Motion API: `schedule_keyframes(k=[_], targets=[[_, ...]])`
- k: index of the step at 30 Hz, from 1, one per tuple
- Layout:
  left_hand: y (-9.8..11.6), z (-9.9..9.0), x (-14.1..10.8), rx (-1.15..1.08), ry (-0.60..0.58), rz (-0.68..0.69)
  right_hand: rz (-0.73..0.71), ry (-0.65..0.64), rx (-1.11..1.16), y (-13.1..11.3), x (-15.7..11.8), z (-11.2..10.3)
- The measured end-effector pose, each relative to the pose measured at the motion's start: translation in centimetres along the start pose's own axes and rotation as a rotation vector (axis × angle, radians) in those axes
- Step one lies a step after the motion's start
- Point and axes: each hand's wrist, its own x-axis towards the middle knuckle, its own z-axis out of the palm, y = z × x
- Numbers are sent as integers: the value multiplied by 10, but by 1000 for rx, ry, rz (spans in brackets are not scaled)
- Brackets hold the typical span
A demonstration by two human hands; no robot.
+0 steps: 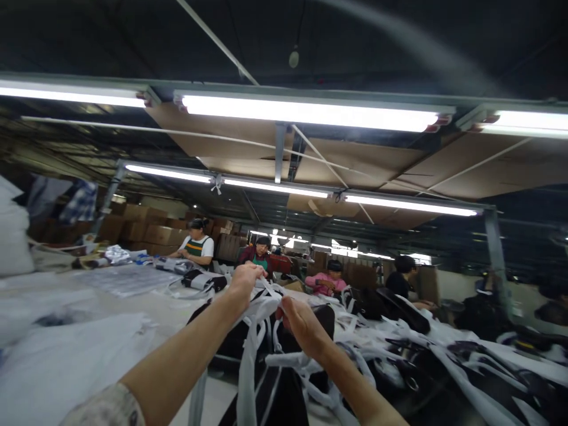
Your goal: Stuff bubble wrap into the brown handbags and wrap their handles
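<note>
A black bag (277, 390) lies in front of me, its long handles wrapped in white material. Stretched out ahead, my left hand (248, 283) is closed on a white strip (266, 288) at the top of the bag. Lower and to the right, my right hand (300, 322) is closed on the white-wrapped handle (264, 309), fingers curled in. The fingertips of both hands are partly hidden. Another white-wrapped strap (247, 373) hangs down the bag's front.
More black bags (412, 367) with white-wrapped straps are heaped on the right. White sheets (102, 361) and a clear plastic sheet (126, 279) cover the table at left. Several co-workers sit across, one in a green apron (195, 245). Fluorescent lamps (306, 112) hang overhead.
</note>
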Motion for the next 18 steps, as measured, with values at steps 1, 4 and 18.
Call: schedule_keyframes(k=[1, 4, 18], targets=[[2, -1, -3, -9, -13, 20, 17, -14, 7, 0, -1, -1], [25, -12, -12, -22, -142, 143, 51, -79, 69, -9, -4, -16], [80, -7, -13, -61, -250, 178, -41, -263, 39, -79, 19, -32]])
